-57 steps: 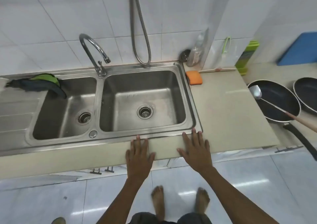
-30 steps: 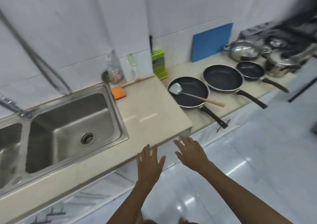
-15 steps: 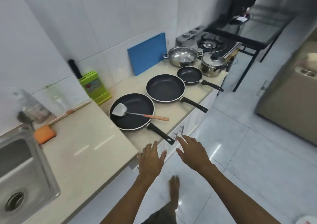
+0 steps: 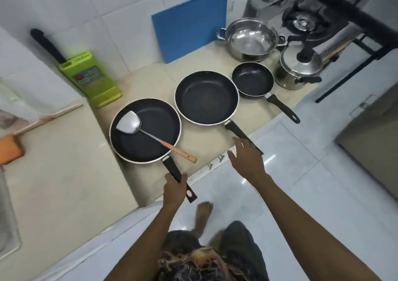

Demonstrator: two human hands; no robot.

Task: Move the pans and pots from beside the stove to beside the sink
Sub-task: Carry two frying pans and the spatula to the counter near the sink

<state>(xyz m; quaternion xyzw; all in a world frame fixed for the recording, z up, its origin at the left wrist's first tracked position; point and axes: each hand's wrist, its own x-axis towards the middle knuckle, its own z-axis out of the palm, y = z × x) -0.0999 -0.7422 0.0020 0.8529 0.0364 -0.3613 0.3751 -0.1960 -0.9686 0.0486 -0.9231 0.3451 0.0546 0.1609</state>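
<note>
Three black frying pans stand in a row on the beige counter [image 4: 64, 173]. The largest pan [image 4: 155, 142] holds a steel spatula [image 4: 131, 124] with a wooden handle. My left hand [image 4: 174, 189] wraps around this pan's black handle. A middle pan [image 4: 206, 97] sits to its right; my right hand [image 4: 247, 158] hovers open over the end of its handle. Further right is a small pan [image 4: 253, 80]. Behind them are an open steel pot [image 4: 251, 39] and a lidded steel pot [image 4: 299, 67].
A gas stove [image 4: 305, 22] stands at the far right. A blue cutting board [image 4: 189, 24] leans on the tiled wall, and a green knife block [image 4: 90, 80] stands left of it. An orange sponge [image 4: 9, 149] and a wooden stick [image 4: 49, 117] lie at left.
My view swung from the sink to the pans by the stove. My left hand came forward and closed on the largest pan's handle; my right hand reached over the middle pan's handle.
</note>
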